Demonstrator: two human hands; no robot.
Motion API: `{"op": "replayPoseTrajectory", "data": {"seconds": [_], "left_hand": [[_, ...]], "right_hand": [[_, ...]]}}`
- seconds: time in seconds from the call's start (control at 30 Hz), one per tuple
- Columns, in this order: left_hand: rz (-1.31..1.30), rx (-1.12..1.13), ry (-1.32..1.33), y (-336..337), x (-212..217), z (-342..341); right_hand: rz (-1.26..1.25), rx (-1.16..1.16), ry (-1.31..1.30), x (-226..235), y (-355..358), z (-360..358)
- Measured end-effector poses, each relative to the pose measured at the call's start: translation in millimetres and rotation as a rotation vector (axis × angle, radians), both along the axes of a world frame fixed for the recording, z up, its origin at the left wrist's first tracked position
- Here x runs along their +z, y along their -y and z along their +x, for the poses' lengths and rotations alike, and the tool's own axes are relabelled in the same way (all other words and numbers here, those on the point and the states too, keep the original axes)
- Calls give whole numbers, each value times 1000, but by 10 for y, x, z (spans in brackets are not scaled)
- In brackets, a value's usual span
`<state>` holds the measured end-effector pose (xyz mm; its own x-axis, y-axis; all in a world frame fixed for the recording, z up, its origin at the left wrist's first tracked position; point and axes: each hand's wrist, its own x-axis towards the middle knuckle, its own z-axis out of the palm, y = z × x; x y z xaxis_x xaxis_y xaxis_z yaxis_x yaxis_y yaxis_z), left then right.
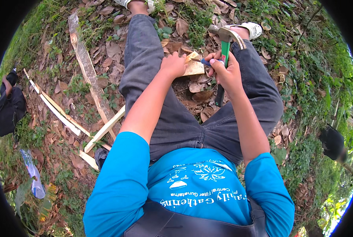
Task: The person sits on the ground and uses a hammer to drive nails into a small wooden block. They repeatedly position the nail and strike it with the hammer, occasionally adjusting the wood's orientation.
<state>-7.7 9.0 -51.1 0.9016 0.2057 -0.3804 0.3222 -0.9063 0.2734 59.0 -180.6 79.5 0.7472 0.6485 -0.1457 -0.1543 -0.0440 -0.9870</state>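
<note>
Between my legs, my left hand (174, 65) is closed on a small piece of pale wood (192, 56), close above a flat wooden block (194, 69). My right hand (227, 73) grips a claw hammer (225, 50) with a green and black handle, its metal head up and its grip end down. The same hand also pinches a tool with a blue handle (213, 62) and a thin dark shaft, which points left at the pale wood. Whether its tip touches the wood is too small to tell. My left fingertips are partly hidden behind the wood.
Dry leaves and grass cover the ground. A long rough plank (87, 67) lies left of my left leg, with thin wooden strips (105, 128) nearby. Farther left are a clear plastic bag (36, 181) and a dark bundle (9, 110). A dark object (332, 142) is at right.
</note>
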Motion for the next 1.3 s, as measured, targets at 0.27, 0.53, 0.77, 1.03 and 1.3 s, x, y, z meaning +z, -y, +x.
{"op": "replayPoseTrajectory", "data": {"seconds": [0.27, 0.53, 0.77, 1.03, 1.3], "left_hand": [[-49, 22, -45, 2, 62, 10], [-22, 44, -33, 8, -1, -17], [-429, -53, 935, 225, 389, 57], [-527, 14, 817, 408, 625, -46], [-492, -5, 758, 357, 593, 23]], "right_hand": [[-4, -2, -11, 0, -14, -12], [-81, 55, -19, 93, -116, 34], [-82, 72, 29, 88, -120, 122], [-206, -78, 89, 247, -44, -87], [-117, -90, 17, 436, 586, -385]]}}
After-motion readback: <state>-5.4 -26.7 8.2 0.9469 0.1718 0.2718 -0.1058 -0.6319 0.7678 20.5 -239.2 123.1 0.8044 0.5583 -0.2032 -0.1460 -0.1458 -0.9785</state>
